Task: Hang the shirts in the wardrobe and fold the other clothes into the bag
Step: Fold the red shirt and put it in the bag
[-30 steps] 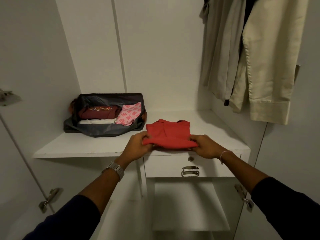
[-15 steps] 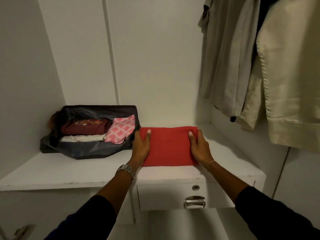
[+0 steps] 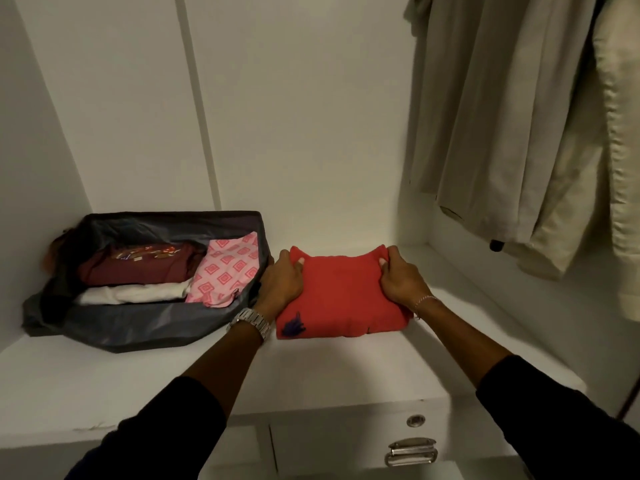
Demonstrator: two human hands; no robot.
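Both the left hand [image 3: 281, 284] and right hand [image 3: 401, 282] are pinching the folded red garment [image 3: 341, 299] just right of the bag [image 3: 145, 327], where an uneven lift risks undoing the fold.

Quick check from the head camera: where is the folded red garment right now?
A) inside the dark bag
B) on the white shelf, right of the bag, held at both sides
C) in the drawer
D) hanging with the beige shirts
B: the red garment lies on the white shelf beside the dark bag, with the left hand and the right hand gripping its far corners.
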